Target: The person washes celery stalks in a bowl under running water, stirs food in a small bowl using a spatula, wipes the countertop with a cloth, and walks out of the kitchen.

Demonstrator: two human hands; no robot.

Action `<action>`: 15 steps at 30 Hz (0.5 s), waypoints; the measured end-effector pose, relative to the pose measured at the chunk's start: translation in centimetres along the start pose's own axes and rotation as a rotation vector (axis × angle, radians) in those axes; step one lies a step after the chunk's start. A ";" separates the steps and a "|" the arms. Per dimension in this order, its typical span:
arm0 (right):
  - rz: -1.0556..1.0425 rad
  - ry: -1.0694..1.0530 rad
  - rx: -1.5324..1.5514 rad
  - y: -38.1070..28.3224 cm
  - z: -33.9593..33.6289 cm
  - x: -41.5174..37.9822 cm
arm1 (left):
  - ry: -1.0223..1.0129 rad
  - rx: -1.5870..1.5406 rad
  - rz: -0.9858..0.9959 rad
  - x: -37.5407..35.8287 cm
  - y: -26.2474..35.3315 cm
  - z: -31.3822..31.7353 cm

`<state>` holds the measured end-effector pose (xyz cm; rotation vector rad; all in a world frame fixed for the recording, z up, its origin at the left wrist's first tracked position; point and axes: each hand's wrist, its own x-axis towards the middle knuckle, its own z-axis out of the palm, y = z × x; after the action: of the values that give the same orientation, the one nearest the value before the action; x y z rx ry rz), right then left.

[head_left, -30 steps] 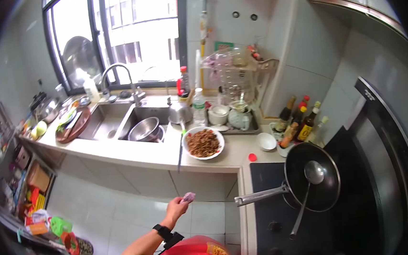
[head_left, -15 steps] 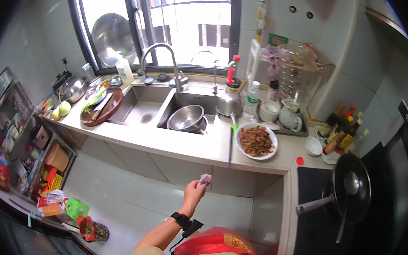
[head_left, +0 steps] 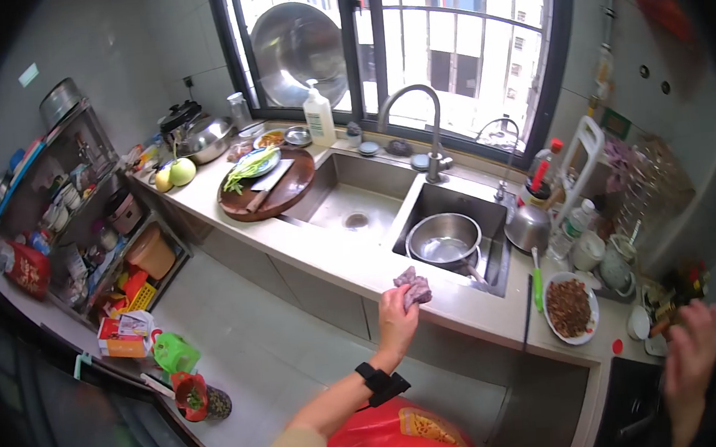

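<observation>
My left hand (head_left: 394, 323), closed, pinches a crumpled greyish-purple rag (head_left: 414, 287) at the front edge of the counter, just before the double sink. A black band is on that wrist. At the far right my right hand (head_left: 693, 353) is raised over the dark stove (head_left: 637, 403), somewhat blurred, its fingers stretched out and nothing seen in them. Nearest to it are a small white bowl (head_left: 638, 322) and the seasoning bottles. A white plate of brown minced food (head_left: 571, 308) rests on the counter between my hands.
A steel basin (head_left: 443, 239) sits in the right sink bowl under the tap (head_left: 433, 125). Farther left, a round wooden board (head_left: 292, 187) carries a knife (head_left: 269, 184) and greens. A green-handled utensil (head_left: 538, 287) lies beside the plate. Shelves (head_left: 91, 202) stand at the left.
My view has swung left. My left hand has moved forward with the rag, from above the floor to the counter edge. My right hand has come into view at the right.
</observation>
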<state>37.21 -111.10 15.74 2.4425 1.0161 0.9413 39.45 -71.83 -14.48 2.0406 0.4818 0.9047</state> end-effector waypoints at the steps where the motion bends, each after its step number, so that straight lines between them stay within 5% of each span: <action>1: 0.005 -0.012 0.162 -2.9 0.9 2.6 | 0.031 0.011 0.037 0.9 -0.2 -0.1; 5: 0.027 -0.037 0.598 -11.1 7.6 8.9 | -0.056 0.207 0.183 4.0 -2.3 0.2; 9: 0.056 -0.117 0.812 -17.7 16.8 11.0 | -0.419 0.536 0.377 4.9 -8.6 1.1; 15: 0.103 -0.326 0.971 -22.2 24.5 11.6 | -0.417 0.790 0.075 14.7 -16.2 -5.3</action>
<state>48.93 -88.60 -8.41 3.2669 1.4487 -0.0130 45.11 -50.54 -19.27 2.8864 0.5867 0.3050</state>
